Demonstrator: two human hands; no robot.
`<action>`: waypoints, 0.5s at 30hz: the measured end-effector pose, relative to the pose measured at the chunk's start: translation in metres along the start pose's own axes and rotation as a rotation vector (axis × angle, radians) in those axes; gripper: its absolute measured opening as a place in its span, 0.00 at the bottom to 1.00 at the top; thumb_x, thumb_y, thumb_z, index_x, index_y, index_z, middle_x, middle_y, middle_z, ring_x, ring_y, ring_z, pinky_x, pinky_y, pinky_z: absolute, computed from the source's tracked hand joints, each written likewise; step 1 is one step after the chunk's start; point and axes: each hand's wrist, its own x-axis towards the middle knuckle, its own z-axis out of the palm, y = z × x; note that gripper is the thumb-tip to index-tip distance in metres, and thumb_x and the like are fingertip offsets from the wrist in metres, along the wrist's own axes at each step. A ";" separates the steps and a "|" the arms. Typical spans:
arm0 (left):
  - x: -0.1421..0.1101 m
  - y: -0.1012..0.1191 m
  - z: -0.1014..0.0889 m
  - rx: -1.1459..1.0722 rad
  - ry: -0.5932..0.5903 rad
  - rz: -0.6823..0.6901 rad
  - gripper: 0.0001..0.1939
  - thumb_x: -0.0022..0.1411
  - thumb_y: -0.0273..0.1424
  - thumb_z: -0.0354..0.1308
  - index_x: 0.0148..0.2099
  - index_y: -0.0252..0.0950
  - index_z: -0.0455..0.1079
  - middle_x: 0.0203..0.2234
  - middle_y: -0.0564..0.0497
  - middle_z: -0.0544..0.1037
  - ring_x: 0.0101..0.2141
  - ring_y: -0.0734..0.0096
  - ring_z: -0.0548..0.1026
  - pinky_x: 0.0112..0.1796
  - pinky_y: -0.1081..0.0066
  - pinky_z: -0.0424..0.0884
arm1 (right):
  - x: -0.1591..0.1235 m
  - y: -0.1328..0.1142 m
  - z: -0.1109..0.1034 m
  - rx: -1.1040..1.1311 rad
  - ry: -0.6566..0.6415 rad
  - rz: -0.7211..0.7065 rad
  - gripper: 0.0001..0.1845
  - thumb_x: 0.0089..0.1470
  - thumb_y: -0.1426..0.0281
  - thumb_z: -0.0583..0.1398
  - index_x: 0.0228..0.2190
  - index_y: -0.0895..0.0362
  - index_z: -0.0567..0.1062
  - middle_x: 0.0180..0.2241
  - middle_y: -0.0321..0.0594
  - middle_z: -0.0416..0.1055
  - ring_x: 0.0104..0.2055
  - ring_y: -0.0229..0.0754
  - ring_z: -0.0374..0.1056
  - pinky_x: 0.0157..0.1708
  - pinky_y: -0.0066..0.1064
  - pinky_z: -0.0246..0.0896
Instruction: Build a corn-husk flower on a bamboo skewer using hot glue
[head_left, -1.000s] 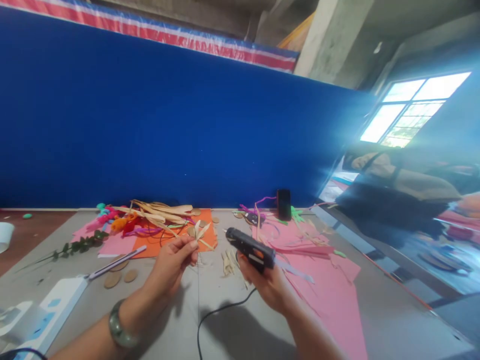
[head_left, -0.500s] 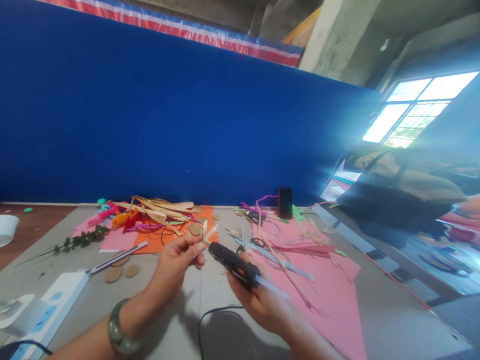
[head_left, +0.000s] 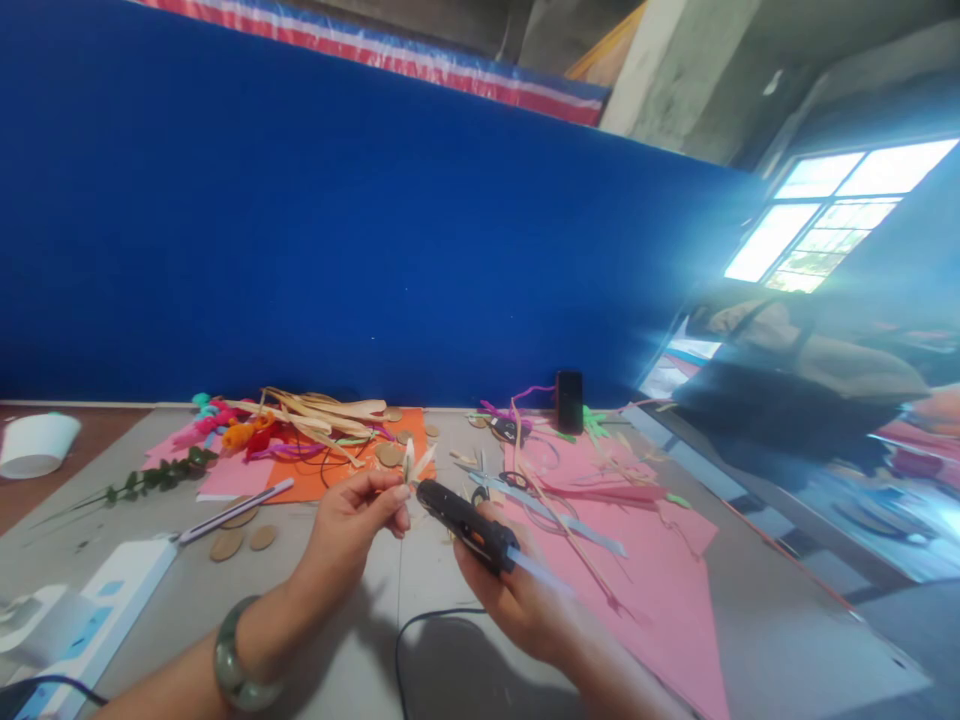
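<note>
My left hand (head_left: 354,525) pinches a small piece made of pale straw strips (head_left: 413,463), held up over the grey table (head_left: 315,640). A green bangle sits on that wrist. My right hand (head_left: 517,590) grips a black glue gun (head_left: 465,520) with a clear glue stick out its back. The gun's nozzle points left and almost touches the straw piece. Its black cord (head_left: 420,640) runs down toward me.
Pink paper sheets (head_left: 645,570), scissors (head_left: 502,485) and loose strips lie to the right. An orange sheet (head_left: 330,470) holds straw strips, cardboard discs and coloured pipe cleaners. A white power strip (head_left: 97,600), a leafy sprig (head_left: 150,480), a dark phone (head_left: 569,401) and a blue wall are around.
My right hand brought the glue gun down and left until its nozzle reached the straw piece. My left hand stayed nearly still, rising slightly.
</note>
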 end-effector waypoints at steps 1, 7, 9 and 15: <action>0.000 0.000 0.000 0.003 0.003 0.003 0.09 0.51 0.33 0.66 0.30 0.33 0.72 0.14 0.55 0.73 0.18 0.76 0.68 0.23 0.75 0.66 | 0.000 0.000 0.000 0.008 -0.012 -0.003 0.06 0.60 0.69 0.52 0.30 0.54 0.65 0.24 0.35 0.65 0.25 0.38 0.62 0.24 0.28 0.58; -0.001 -0.002 -0.001 0.024 -0.001 0.018 0.09 0.51 0.33 0.66 0.31 0.33 0.72 0.15 0.54 0.73 0.18 0.75 0.69 0.24 0.74 0.67 | 0.000 0.001 0.003 0.041 -0.017 0.005 0.09 0.60 0.69 0.51 0.27 0.54 0.61 0.22 0.32 0.60 0.23 0.36 0.58 0.23 0.27 0.54; -0.001 -0.002 -0.001 0.026 0.002 0.020 0.09 0.51 0.33 0.66 0.31 0.33 0.72 0.15 0.54 0.73 0.18 0.75 0.69 0.24 0.74 0.67 | -0.001 0.002 0.003 0.046 0.000 0.000 0.09 0.60 0.69 0.52 0.27 0.54 0.62 0.23 0.33 0.61 0.23 0.36 0.58 0.23 0.28 0.55; -0.001 -0.001 0.000 0.024 0.007 0.014 0.09 0.50 0.34 0.66 0.30 0.33 0.72 0.14 0.54 0.73 0.18 0.74 0.69 0.23 0.74 0.67 | 0.000 0.002 0.001 0.053 -0.010 0.005 0.08 0.60 0.68 0.52 0.28 0.54 0.63 0.23 0.34 0.63 0.23 0.37 0.59 0.23 0.28 0.56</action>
